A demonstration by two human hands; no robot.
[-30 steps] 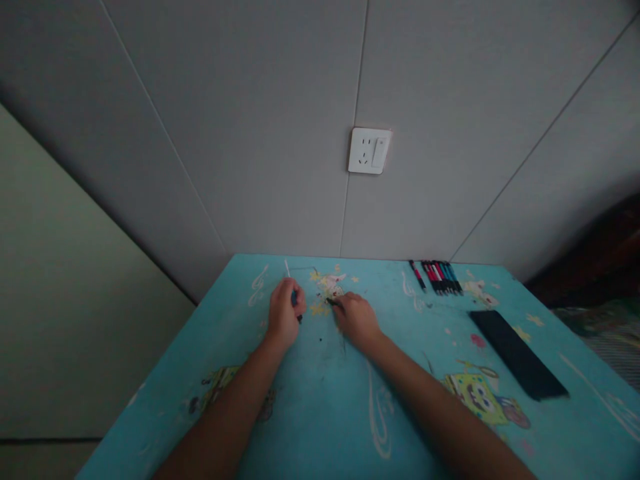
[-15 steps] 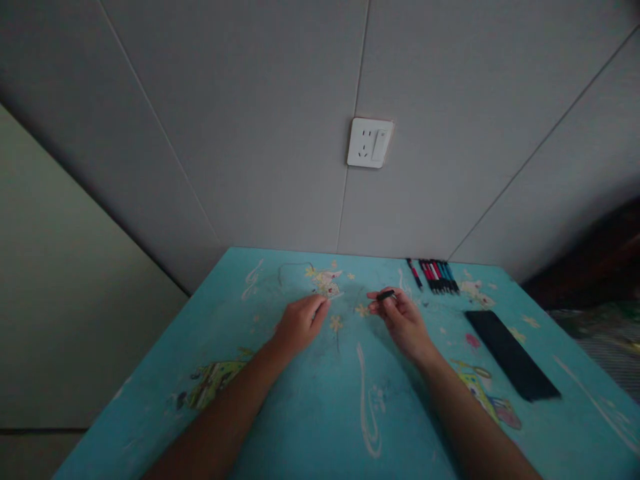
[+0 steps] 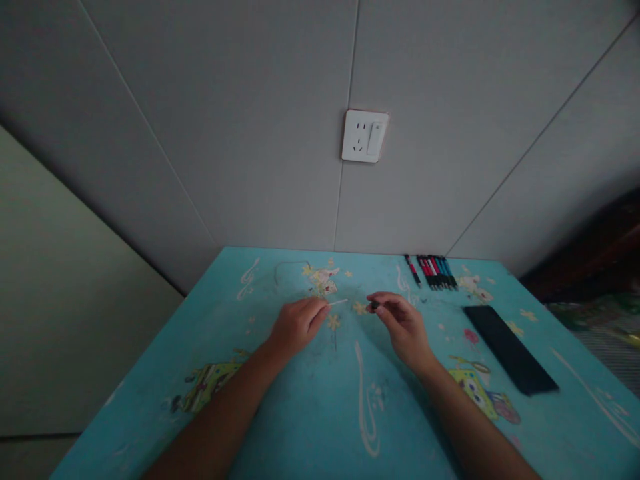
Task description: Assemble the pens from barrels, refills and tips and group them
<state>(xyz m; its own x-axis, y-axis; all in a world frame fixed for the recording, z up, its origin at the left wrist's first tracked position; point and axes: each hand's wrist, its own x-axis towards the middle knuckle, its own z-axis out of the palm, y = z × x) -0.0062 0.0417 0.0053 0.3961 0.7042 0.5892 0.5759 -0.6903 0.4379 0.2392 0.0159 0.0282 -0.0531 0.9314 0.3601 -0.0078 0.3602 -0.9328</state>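
Note:
My left hand [image 3: 299, 325] is closed in a pinch around a thin white stick [image 3: 338, 302] that looks like a pen refill. Its free end points right, toward my other hand. Across a small gap, my right hand [image 3: 403, 327] pinches a small black piece [image 3: 374, 305], apparently a pen part, between thumb and fingers. Most of that piece is hidden by the fingertips. The stick and the black piece are apart, both just above the blue tabletop [image 3: 310, 413].
Several pens [image 3: 437, 272] in red, black and blue lie in a row at the back right, with a single red-and-black pen [image 3: 413, 270] to their left. A flat black case [image 3: 510, 349] rests on the right. Behind the table rises a grey wall with a white socket [image 3: 365, 136].
In my right hand the black piece has turned, from showing lengthwise to nearly end-on. The white stick in my left hand now tilts lower and shows more clearly. The view has shifted slightly.

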